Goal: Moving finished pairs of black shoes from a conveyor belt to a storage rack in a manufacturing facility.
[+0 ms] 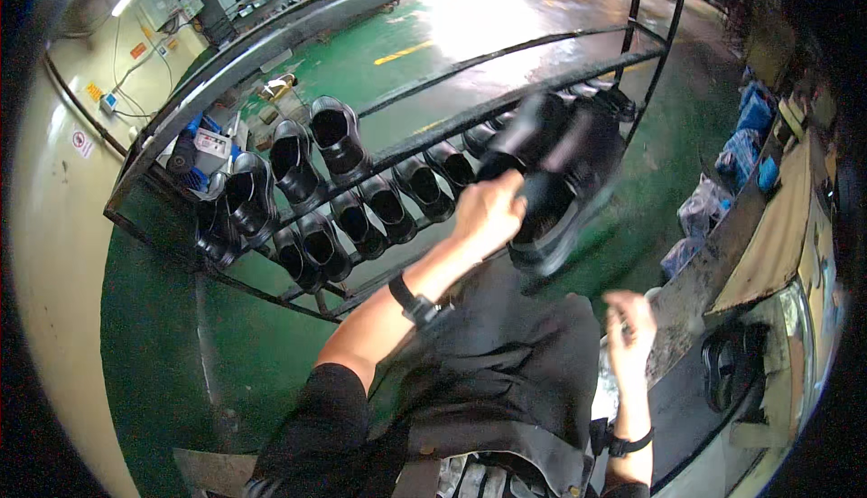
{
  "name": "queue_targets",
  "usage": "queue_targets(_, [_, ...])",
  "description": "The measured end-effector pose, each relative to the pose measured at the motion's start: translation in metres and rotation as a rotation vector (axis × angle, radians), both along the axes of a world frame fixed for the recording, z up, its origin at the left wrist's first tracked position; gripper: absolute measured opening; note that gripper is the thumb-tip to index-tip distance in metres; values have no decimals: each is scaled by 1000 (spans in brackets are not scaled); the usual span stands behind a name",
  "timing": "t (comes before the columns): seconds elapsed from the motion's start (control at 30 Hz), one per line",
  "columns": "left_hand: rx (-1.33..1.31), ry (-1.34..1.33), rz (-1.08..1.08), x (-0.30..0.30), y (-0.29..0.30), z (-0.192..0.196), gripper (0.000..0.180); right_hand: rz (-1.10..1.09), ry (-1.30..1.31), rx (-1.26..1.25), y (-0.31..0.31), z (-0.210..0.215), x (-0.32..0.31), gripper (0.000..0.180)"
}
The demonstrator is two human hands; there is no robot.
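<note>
My left hand [492, 214] is closed on a pair of black shoes [549, 214], gripping them near their openings. The shoes are smeared by motion and hang in front of the rack's right part. My right hand [629, 325] is off to the right, over the edge of the workbench, its fingers loosely bent and apart with nothing visible in them. Several black shoes [339, 141] stand in rows on the dark metal rack [397, 141], heel openings toward me. A dark apron [506, 344] covers my front.
Along the right runs a workbench [673, 340] with plastic bags [704, 204] beyond it. A black shoe [720, 372] lies on a lower surface there. The left wall [68, 254] is cream, with the green floor [153, 335] beside it. Blue-and-white items [212, 143] sit at the rack's left end.
</note>
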State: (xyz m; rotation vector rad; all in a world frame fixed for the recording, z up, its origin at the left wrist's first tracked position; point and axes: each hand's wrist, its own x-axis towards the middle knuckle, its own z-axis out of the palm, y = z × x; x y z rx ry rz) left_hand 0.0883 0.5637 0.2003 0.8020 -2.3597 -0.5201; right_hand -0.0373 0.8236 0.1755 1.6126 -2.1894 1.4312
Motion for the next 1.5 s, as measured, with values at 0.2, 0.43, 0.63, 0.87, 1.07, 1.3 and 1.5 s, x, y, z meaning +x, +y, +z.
queue_targets(0.2, [-109,135,416,-1,-107,57,35,178,-35,378,49,-96,32,14])
queue_targets(0.43, [44,-85,572,-13,-154,63,65,74,-45,345,68,-157,54,16])
queue_targets(0.63, [-189,-184,381,1,-161,32,50,64,-78,390,68,-163,49,15])
queue_targets(0.87, [-225,-309,246,35,-162,48,32,60,-102,369,66,-160,50,14])
queue_targets(1.07, [-228,-310,228,50,-170,43,30,67,-68,350,66,-162,49,13])
queue_targets(1.3, [-503,-276,363,25,-152,39,27,51,-72,339,65,-160,47,13])
queue_targets(1.5, [-626,-131,172,-31,-137,30,52,78,-69,365,64,-167,48,13])
